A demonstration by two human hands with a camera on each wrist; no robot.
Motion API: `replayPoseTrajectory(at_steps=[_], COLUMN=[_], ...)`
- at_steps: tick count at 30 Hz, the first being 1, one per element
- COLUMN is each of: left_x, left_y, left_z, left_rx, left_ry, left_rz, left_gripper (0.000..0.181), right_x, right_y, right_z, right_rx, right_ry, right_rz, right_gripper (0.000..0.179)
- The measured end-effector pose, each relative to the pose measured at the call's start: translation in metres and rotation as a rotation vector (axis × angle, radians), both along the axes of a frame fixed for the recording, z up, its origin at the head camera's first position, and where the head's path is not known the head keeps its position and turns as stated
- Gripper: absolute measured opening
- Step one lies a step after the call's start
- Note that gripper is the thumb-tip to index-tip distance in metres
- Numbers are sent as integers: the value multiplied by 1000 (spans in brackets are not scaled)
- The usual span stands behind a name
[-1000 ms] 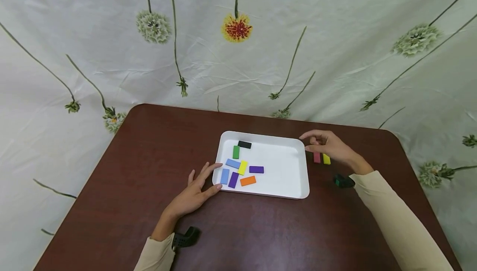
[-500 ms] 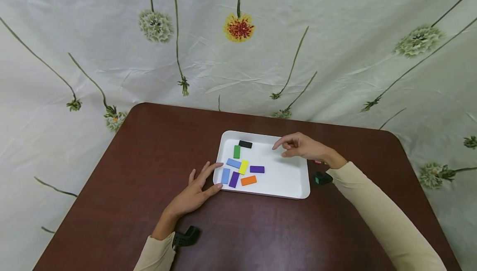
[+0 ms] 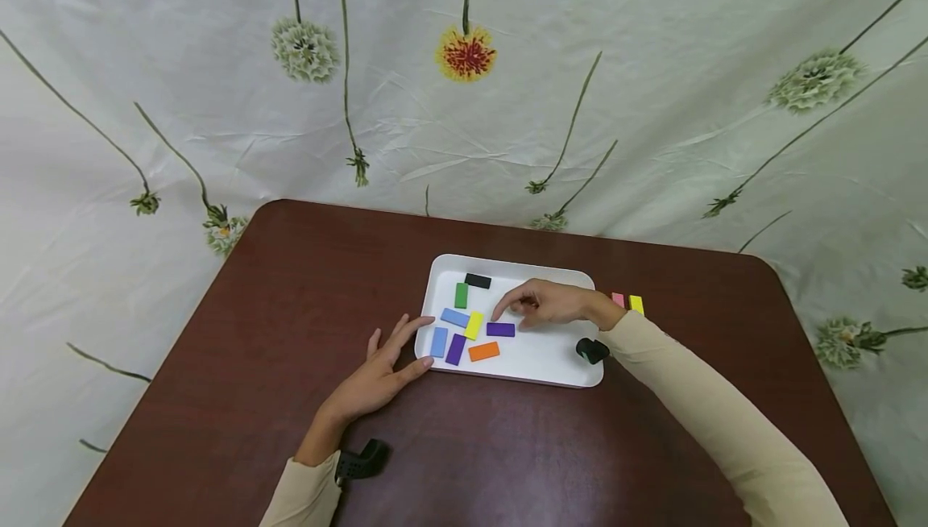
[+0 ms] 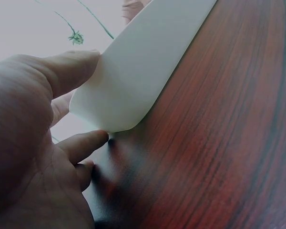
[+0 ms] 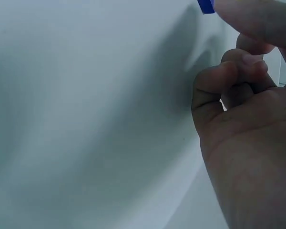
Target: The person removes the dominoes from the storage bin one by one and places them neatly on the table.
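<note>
Eight blocks (image 3: 484,351) in the tray (image 3: 544,362): left hand (image 3: 373,382), released, fingers extended, touches its 8-o'clock corner; right hand (image 3: 557,302), thumb and forefinger parted, released, near the central purple block (image 3: 500,329).

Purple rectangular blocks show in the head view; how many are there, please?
2. One purple rectangular block lies by the right hand in the white rectangular tray; the other purple block, between a light-blue rectangular block and an orange rectangular block. That hand could hide more.
</note>
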State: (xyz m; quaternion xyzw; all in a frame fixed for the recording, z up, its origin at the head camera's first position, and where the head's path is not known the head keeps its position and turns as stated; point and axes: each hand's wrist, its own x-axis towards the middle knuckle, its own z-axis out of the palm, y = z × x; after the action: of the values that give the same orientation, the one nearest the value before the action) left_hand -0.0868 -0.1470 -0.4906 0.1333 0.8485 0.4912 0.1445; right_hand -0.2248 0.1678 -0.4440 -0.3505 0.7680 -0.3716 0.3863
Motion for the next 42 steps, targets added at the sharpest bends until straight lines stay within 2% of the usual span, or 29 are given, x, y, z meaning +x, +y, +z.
replayPoseTrajectory(at_steps=[9,19,32,42], left_x=[0,0,0,1], left_y=[0,-1,0,-1], left_z=[1,1,2,-1], left_rx=[2,-9,10,12], left_ry=[-1,-8,-4,3], left_rz=[-2,2,-4,-3], left_gripper=[66,66,65,65], right_x=[1,3,7,8], right_y=[-13,-20,-20,-16], right_z=[0,1,3,2], right_rx=[58,106,186,159], right_ry=[-42,-2,13,35], right_rz=[37,55,-9,-45], right_gripper=[51,50,43,44])
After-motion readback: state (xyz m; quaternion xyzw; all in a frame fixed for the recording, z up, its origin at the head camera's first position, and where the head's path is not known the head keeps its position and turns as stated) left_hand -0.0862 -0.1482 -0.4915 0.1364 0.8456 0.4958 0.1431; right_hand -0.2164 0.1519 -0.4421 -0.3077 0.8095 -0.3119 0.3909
